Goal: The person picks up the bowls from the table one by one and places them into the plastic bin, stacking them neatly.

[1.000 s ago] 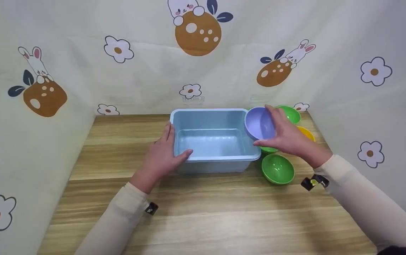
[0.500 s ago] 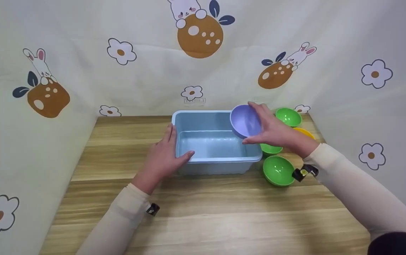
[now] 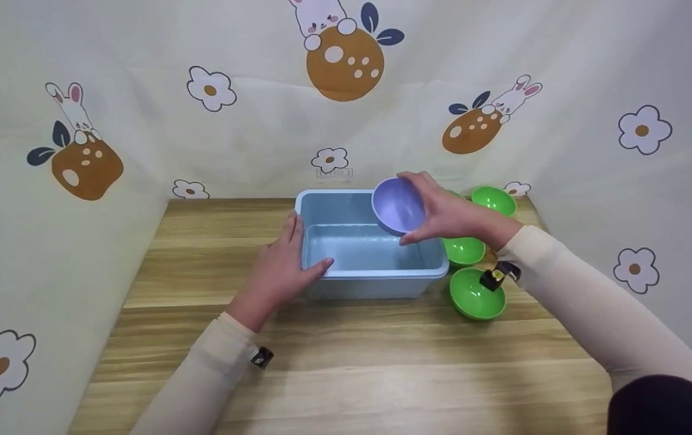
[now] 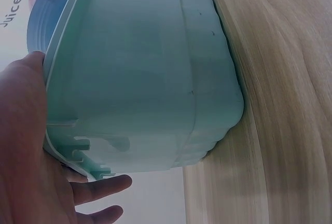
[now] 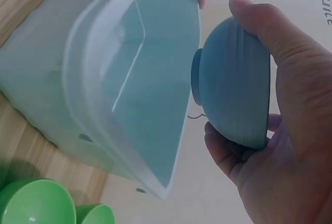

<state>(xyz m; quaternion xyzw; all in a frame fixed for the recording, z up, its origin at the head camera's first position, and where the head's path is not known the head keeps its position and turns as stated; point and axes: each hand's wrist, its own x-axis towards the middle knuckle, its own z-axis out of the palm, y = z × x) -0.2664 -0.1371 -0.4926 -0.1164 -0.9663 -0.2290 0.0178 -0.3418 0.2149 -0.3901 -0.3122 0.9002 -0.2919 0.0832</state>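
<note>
A light blue plastic tub (image 3: 376,273) stands on the wooden table. My left hand (image 3: 279,266) rests over its left rim and front corner with the fingers stretched out, and in the left wrist view two fingertips reach past the rim. My right hand (image 3: 442,211) holds a purple bowl (image 3: 399,205) above the right part of the tub, its opening tilted toward the head camera. In the right wrist view the bowl (image 5: 236,86) shows its rounded side and foot, gripped between thumb and fingers across the rim.
To the right of the tub are several green bowls, among them a front one (image 3: 472,302), a middle one (image 3: 465,251) and a back one (image 3: 494,200). A patterned cloth (image 3: 261,139) hangs behind and beside the table (image 3: 346,362).
My right hand has carried the purple bowl leftward, from the tub's right edge to over its opening. The left hand has stayed on the rim.
</note>
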